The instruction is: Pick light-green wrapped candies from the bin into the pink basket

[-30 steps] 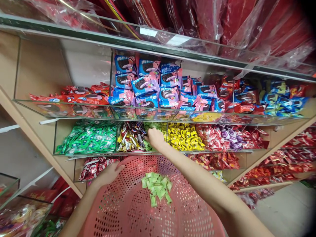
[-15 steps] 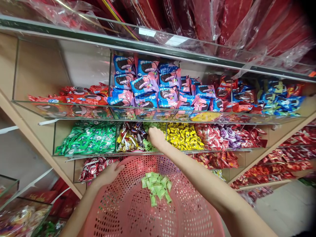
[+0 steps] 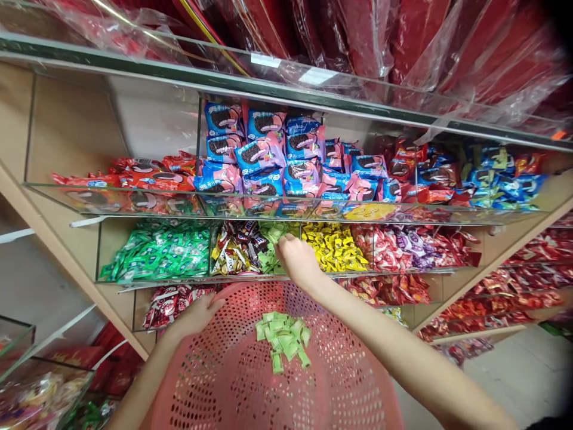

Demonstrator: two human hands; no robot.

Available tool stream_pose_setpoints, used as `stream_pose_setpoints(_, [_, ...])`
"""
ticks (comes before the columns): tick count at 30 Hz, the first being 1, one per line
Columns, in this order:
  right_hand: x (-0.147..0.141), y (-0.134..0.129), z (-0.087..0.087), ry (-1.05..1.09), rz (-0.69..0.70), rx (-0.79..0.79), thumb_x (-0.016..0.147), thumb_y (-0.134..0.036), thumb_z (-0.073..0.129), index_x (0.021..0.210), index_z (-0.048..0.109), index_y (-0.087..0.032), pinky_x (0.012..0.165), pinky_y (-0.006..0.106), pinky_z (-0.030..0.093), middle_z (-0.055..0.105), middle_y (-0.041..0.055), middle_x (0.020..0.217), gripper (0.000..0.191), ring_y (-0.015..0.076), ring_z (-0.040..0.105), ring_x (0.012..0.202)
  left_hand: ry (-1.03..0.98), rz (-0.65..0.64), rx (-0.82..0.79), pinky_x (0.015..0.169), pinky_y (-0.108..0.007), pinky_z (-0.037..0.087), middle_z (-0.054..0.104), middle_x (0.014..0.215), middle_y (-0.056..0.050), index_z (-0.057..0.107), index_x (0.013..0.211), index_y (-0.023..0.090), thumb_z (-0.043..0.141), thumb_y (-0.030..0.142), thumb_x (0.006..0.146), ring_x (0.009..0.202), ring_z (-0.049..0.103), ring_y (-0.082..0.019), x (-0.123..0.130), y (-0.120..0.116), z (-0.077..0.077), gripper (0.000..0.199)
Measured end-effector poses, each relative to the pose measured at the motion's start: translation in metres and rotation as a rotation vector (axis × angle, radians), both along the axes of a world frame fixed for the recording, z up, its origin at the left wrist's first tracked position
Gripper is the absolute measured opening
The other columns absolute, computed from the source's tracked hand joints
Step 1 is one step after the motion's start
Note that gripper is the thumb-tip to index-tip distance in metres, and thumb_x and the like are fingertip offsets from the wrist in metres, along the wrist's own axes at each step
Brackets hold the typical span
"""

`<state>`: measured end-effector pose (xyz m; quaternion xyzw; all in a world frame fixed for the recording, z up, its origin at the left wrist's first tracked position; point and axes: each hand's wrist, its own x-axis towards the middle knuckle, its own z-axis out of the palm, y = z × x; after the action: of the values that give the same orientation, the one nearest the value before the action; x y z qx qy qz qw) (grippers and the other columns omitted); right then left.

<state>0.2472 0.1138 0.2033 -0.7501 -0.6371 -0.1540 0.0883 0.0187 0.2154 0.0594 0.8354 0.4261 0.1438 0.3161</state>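
My left hand grips the upper left rim of a pink perforated basket. Several light green wrapped candies lie in the basket. Over the front edge of the middle shelf, my right hand has its fingers curled together beside the light green candies in their compartment. Whatever those fingers hold, if anything, is hidden. Dark and gold wrapped sweets lie left of that compartment, and yellow wrapped candies lie to its right.
Green packets fill the shelf's left part. Red and purple candies lie at its right. Above, a glass-fronted shelf holds blue and pink cookie packs. Plastic-wrapped red items stand on top. Red sweets sit lower down.
My right hand has moved slightly right and down, showing more of the light green candies on the shelf. The left hand and the basket have hardly moved.
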Motion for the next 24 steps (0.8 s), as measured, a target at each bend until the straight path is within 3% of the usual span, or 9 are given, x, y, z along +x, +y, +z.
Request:
stream_pose_setpoints(4, [0.014, -0.045, -0.015, 0.381, 0.176, 0.156, 0.091, -0.030, 0.041, 0.074, 0.060, -0.016, 0.060, 0.026, 0.039, 0.060, 0.0054, 0.071, 0.029, 0.0146, 0.056, 0.064, 0.005, -0.003, -0.003, 0.074, -0.034, 0.042, 0.063, 0.071, -0.003, 0.061, 0.078, 0.018, 0.041, 0.047, 0.077, 0.077, 0.058, -0.025, 0.001, -0.001, 0.003, 0.036])
stream_pose_setpoints(8, [0.030, -0.072, -0.032, 1.015, 0.303, -0.011, 0.083, -0.040, 0.053, 0.065, 0.060, -0.016, 0.044, 0.024, 0.027, 0.042, -0.0051, 0.046, 0.031, 0.0080, 0.035, 0.042, 0.023, -0.011, -0.001, 0.071, -0.034, 0.042, 0.063, 0.071, -0.004, 0.060, 0.076, 0.017, 0.041, 0.049, 0.076, 0.073, 0.057, -0.025, 0.002, -0.001, 0.005, 0.037])
stream_pose_setpoints(11, [0.034, -0.080, -0.036, 1.278, 0.319, -0.113, 0.080, -0.043, 0.056, 0.068, 0.062, -0.015, 0.041, 0.023, 0.023, 0.040, -0.0066, 0.045, 0.031, 0.0068, 0.031, 0.040, 0.033, -0.025, 0.007, 0.072, -0.034, 0.042, 0.064, 0.075, -0.005, 0.061, 0.078, 0.017, 0.038, 0.049, 0.078, 0.076, 0.057, -0.025, 0.003, 0.001, 0.004, 0.039])
stream_pose_setpoints(19, [0.038, -0.087, -0.037, 1.337, 0.320, -0.139, 0.077, -0.047, 0.059, 0.070, 0.063, -0.015, 0.043, 0.023, 0.028, 0.052, -0.0029, 0.054, 0.033, 0.0069, 0.036, 0.043, 0.031, -0.037, 0.029, 0.076, -0.034, 0.042, 0.064, 0.075, -0.005, 0.061, 0.078, 0.017, 0.039, 0.047, 0.078, 0.080, 0.058, -0.025, 0.003, 0.001, 0.002, 0.037])
stream_pose_setpoints(24, [0.051, -0.085, -0.062, 1.213, 0.326, -0.273, 0.077, -0.048, 0.058, 0.066, 0.064, -0.014, 0.045, 0.022, 0.029, 0.053, -0.0028, 0.052, 0.036, 0.0072, 0.036, 0.044, 0.023, -0.039, 0.030, 0.076, -0.034, 0.042, 0.064, 0.074, -0.005, 0.061, 0.079, 0.017, 0.037, 0.047, 0.079, 0.079, 0.058, -0.025, 0.003, -0.001, 0.004, 0.039])
